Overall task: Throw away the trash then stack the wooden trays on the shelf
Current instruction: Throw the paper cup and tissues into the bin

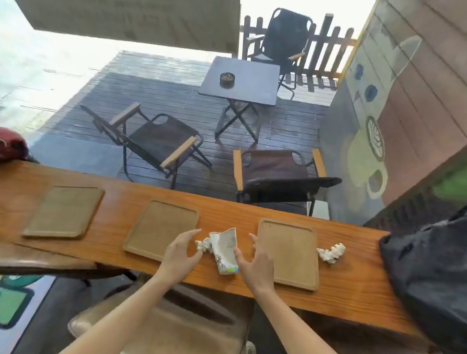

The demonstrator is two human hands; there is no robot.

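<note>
Three flat wooden trays lie in a row on the long wooden counter [357, 280]: a left tray [64, 212], a middle tray [155, 226] and a right tray [293, 251]. Between the middle and right trays lies a crushed white paper cup [224, 248], with a small crumpled white napkin [203, 245] touching its left side. A second crumpled napkin [331, 253] rests just right of the right tray. My left hand [180, 251] is open beside the small napkin, fingertips almost on it. My right hand [256, 261] is open, its thumb against the cup's right edge.
A black trash bag [434, 274] sits at the counter's right end. A dark red object [2, 143] rests at the far left. Beyond the counter are folding chairs [158, 142] and a small black table [241, 81]. A tan stool seat [179, 332] is below my arms.
</note>
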